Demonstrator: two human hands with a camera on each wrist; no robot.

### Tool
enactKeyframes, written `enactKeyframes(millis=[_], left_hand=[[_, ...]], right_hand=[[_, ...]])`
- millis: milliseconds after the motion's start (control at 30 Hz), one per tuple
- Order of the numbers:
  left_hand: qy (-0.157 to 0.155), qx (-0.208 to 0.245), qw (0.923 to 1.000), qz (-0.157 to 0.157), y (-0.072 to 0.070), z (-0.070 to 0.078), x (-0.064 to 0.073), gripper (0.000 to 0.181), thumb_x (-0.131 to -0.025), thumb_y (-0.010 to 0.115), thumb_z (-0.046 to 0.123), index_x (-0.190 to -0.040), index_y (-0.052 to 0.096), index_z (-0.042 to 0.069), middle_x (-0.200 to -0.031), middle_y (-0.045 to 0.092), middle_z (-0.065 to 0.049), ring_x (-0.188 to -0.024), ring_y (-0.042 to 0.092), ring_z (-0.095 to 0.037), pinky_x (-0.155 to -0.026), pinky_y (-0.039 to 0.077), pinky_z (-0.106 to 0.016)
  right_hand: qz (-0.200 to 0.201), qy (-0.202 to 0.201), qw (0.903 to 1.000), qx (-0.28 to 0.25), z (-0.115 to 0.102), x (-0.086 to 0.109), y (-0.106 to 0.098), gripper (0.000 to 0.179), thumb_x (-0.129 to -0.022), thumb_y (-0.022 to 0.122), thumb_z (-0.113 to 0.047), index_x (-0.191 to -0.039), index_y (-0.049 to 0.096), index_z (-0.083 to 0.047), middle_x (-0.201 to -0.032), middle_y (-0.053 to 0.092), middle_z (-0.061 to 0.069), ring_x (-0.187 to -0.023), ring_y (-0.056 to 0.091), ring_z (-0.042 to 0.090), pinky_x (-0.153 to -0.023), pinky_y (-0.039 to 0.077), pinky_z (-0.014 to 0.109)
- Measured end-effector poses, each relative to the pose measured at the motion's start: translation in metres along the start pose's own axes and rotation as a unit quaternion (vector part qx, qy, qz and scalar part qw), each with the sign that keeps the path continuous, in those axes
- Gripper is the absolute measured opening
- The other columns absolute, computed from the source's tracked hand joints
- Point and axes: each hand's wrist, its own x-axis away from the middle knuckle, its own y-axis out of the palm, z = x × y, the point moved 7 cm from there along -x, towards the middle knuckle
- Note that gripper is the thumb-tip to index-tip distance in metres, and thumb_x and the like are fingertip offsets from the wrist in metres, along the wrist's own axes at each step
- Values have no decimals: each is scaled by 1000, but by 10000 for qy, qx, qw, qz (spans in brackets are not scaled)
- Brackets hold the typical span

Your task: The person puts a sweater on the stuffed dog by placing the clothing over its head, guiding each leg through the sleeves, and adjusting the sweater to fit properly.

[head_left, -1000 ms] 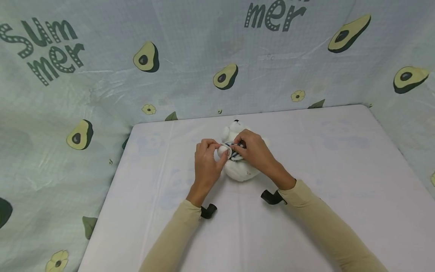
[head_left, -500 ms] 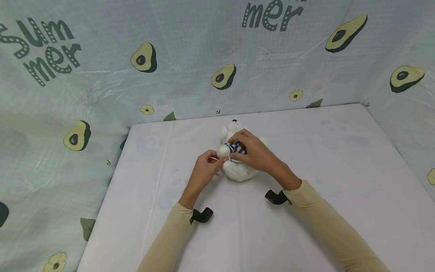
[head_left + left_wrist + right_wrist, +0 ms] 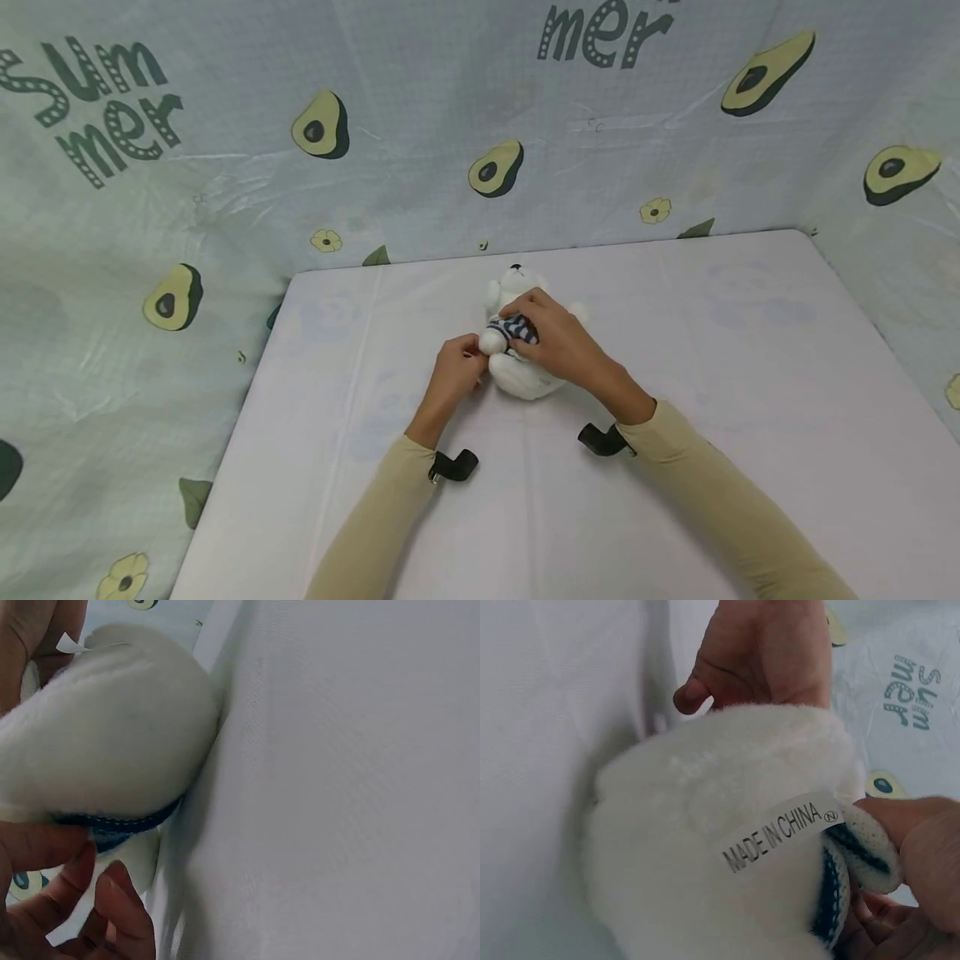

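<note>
A white plush toy (image 3: pixel 521 379) with a dark nose lies on its back, head toward the far edge. It wears a blue-and-white striped knitted sweater (image 3: pixel 517 327). At the toy's left side, near its round white arm (image 3: pixel 492 342), my left hand (image 3: pixel 452 371) pinches the blue knitted edge (image 3: pixel 109 823) between its fingers. From the other side my right hand (image 3: pixel 561 340) grips the sweater over the belly, its thumb on the knit hem (image 3: pixel 870 851). A "MADE IN CHINA" tag (image 3: pixel 784 832) sticks out beside that hem. The toy's far side is partly hidden by my right hand.
The toy lies on a table (image 3: pixel 675 350) under a white cover, toward its far edge. A cloth backdrop (image 3: pixel 405 108) printed with avocados and lettering hangs behind and at the sides. Black wrist mounts (image 3: pixel 454 466) show at both sleeves.
My left hand has moved from the top of the sweater edge by the toy's arm down to its outer side. More of the striped sweater shows now. My right hand stays over the sweater.
</note>
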Motion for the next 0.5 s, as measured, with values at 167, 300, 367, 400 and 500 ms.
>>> enactKeyframes(millis=[167, 300, 367, 400, 500], left_hand=[[476, 541, 9973, -109, 1, 7, 1, 13, -99, 60, 13, -102, 68, 4, -96, 65, -11, -79, 64, -23, -62, 57, -41], [820, 941, 9922, -43, -1, 11, 0, 17, -104, 55, 16, -106, 66, 4, -98, 65, -13, -86, 65, -27, -66, 59, -46], [943, 939, 9911, 39, -2, 12, -2, 16, -104, 56, 15, -106, 65, 3, -97, 64, -13, -85, 64, -26, -65, 59, -44], [990, 858, 9913, 116, -2, 11, -4, 15, -104, 57, 15, -106, 66, 3, -95, 64, -12, -83, 64, -25, -63, 59, -42], [1038, 365, 9928, 474, -3, 8, -8, 11, -100, 62, 13, -100, 66, 2, -89, 64, -10, -73, 61, -19, -56, 57, -33]], right_hand=[[105, -127, 9998, -124, 0, 0, -4, 27, -98, 67, -15, -124, 66, -8, -122, 60, 10, -105, 61, 24, -90, 53, 42], [231, -34, 9995, -215, 4, -2, -6, 20, -100, 65, -15, -117, 67, -6, -114, 62, 10, -92, 59, 20, -79, 51, 37], [291, -2, 9994, -198, 5, -3, -6, 16, -99, 66, -13, -113, 67, -5, -110, 62, 10, -87, 56, 20, -74, 50, 34], [346, 18, 9992, -175, 6, -4, -6, 14, -98, 67, -12, -111, 67, -4, -108, 62, 10, -85, 56, 19, -72, 49, 33], [628, 37, 9980, -30, 7, -5, -8, 12, -95, 70, -7, -105, 65, -3, -104, 62, 10, -84, 56, 20, -71, 50, 33]])
